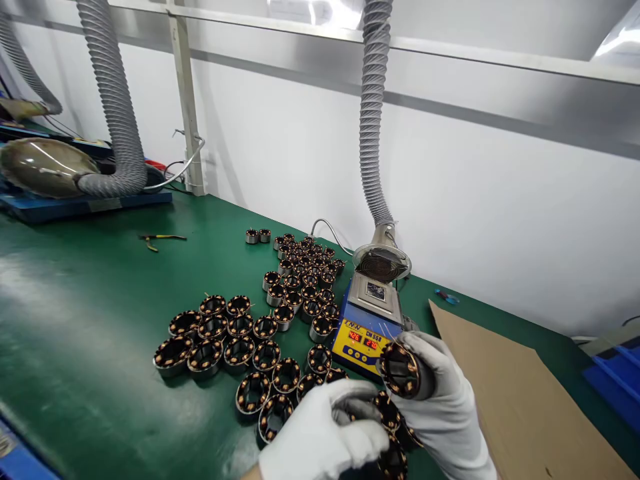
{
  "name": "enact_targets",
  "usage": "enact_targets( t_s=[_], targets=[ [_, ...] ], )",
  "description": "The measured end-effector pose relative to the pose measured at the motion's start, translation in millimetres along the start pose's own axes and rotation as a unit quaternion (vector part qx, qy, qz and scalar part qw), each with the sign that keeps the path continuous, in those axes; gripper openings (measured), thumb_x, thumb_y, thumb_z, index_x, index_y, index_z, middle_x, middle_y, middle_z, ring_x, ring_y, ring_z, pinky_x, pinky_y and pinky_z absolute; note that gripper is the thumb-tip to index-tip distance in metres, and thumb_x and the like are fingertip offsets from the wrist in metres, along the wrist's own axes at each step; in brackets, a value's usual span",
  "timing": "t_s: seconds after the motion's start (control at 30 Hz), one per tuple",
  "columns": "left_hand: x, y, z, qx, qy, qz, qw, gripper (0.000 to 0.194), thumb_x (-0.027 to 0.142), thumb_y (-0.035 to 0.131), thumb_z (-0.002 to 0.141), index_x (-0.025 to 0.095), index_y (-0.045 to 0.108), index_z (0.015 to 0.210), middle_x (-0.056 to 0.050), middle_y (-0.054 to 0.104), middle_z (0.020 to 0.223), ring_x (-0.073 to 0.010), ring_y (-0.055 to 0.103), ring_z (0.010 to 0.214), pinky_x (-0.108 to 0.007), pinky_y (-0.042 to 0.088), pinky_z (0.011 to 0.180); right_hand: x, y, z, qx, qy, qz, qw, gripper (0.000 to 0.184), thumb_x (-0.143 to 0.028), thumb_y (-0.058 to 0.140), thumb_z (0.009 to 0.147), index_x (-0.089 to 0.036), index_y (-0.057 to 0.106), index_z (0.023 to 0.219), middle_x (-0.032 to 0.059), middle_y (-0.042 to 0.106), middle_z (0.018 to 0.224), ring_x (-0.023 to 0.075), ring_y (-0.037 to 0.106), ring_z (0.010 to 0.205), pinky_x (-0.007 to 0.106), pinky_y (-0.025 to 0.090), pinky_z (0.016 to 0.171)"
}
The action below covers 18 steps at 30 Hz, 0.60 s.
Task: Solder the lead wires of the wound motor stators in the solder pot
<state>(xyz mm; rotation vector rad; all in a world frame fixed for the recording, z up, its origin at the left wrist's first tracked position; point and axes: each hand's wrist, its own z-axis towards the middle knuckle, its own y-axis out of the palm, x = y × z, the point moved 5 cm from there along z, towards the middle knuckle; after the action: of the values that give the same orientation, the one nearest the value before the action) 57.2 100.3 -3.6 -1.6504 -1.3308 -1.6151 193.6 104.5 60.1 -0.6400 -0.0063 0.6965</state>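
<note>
In white gloves, both of my hands work low in the picture. My right hand [440,393] grips a motor stator [400,370], a dark ring with copper windings, tilted so its opening faces left; thin wire ends stick up from it. It is held just in front of the solder pot [367,327], a blue and yellow unit with red digits and a metal top. My left hand [330,427] hovers over nearer stators [393,460], its fingers curved and apart, with nothing visible held. It partly hides the stators beneath. More stators [240,350] stand in groups to the left.
A fume hood on a grey hose [375,120] hangs over the pot. Cardboard [520,380] lies to the right, with a small blue-handled tool [447,297] behind it. Cutters [160,239] lie on the green table [100,287]. A blue crate [617,380] stands far right.
</note>
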Motion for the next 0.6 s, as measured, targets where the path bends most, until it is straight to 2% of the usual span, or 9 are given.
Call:
enact_targets(
  t_s=[0.07, 0.13, 0.27, 0.37, 0.43, 0.5, 0.57, 0.6],
  targets=[
    [18.0, 12.7, 9.0, -0.042, 0.045, -0.010, 0.998, 0.023, 0.027, 0.061, 0.056, 0.014, 0.059, 0.075, 0.002, 0.054, 0.065, -0.0105, 0.040, 0.053, -0.025, 0.034, 0.052, -2.0, 0.7, 1.9, -0.023, 0.001, -0.010, 1.000, 0.045, -0.019, 0.060, 0.076, -0.021, 0.047, 0.119, 0.0086, 0.054, 0.108, 0.0199, 0.062, 0.093, 0.029, 0.055, 0.080],
    [27.8, 16.8, 12.8, -0.049, 0.062, 0.011, 0.997, 0.015, 0.026, 0.057, 0.060, 0.015, 0.057, 0.069, 0.003, 0.050, 0.060, -0.0104, 0.039, 0.052, -0.024, 0.032, 0.050, -1.2, 3.2, 1.3, -0.049, 0.011, -0.016, 0.999, 0.050, -0.015, 0.057, 0.076, -0.023, 0.045, 0.123, 0.0092, 0.051, 0.110, 0.0210, 0.060, 0.097, 0.030, 0.055, 0.082],
    [24.3, 11.5, 16.7, -0.026, 0.016, 0.035, 0.999, 0.020, 0.034, 0.057, 0.058, 0.015, 0.055, 0.063, 0.003, 0.047, 0.055, -0.0111, 0.041, 0.047, -0.024, 0.028, 0.043, 3.1, 7.8, -3.5, -0.094, 0.053, 0.013, 0.994, 0.064, -0.007, 0.050, 0.073, -0.029, 0.039, 0.132, 0.0086, 0.047, 0.117, 0.0214, 0.057, 0.107, 0.035, 0.051, 0.090],
    [14.9, 5.5, 22.8, 0.013, -0.016, 0.037, 0.999, 0.021, 0.036, 0.054, 0.051, 0.015, 0.053, 0.055, 0.001, 0.048, 0.051, -0.0116, 0.042, 0.042, -0.024, 0.024, 0.040, 6.7, 11.9, -3.0, -0.153, 0.146, 0.107, 0.972, 0.063, -0.009, 0.054, 0.068, -0.030, 0.046, 0.127, 0.0069, 0.046, 0.126, 0.0230, 0.050, 0.118, 0.039, 0.044, 0.100],
    [11.8, 2.9, 27.7, 0.031, -0.004, 0.004, 0.999, 0.016, 0.032, 0.052, 0.047, 0.016, 0.052, 0.051, 0.002, 0.048, 0.049, -0.0116, 0.042, 0.042, -0.023, 0.029, 0.042, 10.1, 17.5, -2.8, -0.216, 0.257, 0.198, 0.921, 0.059, -0.014, 0.059, 0.061, -0.027, 0.055, 0.118, 0.0063, 0.052, 0.126, 0.0261, 0.050, 0.119, 0.041, 0.040, 0.103],
    [11.0, 0.9, 30.5, 0.026, 0.025, -0.020, 0.999, 0.012, 0.027, 0.049, 0.042, 0.017, 0.051, 0.049, 0.002, 0.049, 0.049, -0.0119, 0.042, 0.044, -0.024, 0.035, 0.046, 11.6, 22.8, -3.8, -0.265, 0.369, 0.296, 0.840, 0.057, -0.016, 0.065, 0.054, -0.023, 0.059, 0.110, 0.0061, 0.061, 0.116, 0.0280, 0.055, 0.112, 0.042, 0.041, 0.101],
    [9.1, -3.8, 28.1, 0.006, 0.047, -0.013, 0.999, 0.013, 0.023, 0.046, 0.039, 0.016, 0.053, 0.049, 0.001, 0.052, 0.050, -0.0131, 0.044, 0.048, -0.024, 0.038, 0.049, 13.3, 25.1, -2.4, -0.285, 0.432, 0.371, 0.771, 0.057, -0.016, 0.069, 0.049, -0.020, 0.062, 0.105, 0.0045, 0.067, 0.103, 0.0273, 0.059, 0.105, 0.040, 0.043, 0.098],
    [6.5, -8.1, 24.0, -0.003, 0.051, -0.004, 0.999, 0.016, 0.022, 0.045, 0.039, 0.016, 0.055, 0.051, -0.001, 0.055, 0.052, -0.0139, 0.046, 0.050, -0.024, 0.039, 0.051, 16.7, 24.9, -0.4, -0.284, 0.447, 0.393, 0.752, 0.056, -0.018, 0.072, 0.048, -0.019, 0.063, 0.104, 0.0043, 0.068, 0.100, 0.0268, 0.060, 0.102, 0.038, 0.045, 0.095]
  ],
)
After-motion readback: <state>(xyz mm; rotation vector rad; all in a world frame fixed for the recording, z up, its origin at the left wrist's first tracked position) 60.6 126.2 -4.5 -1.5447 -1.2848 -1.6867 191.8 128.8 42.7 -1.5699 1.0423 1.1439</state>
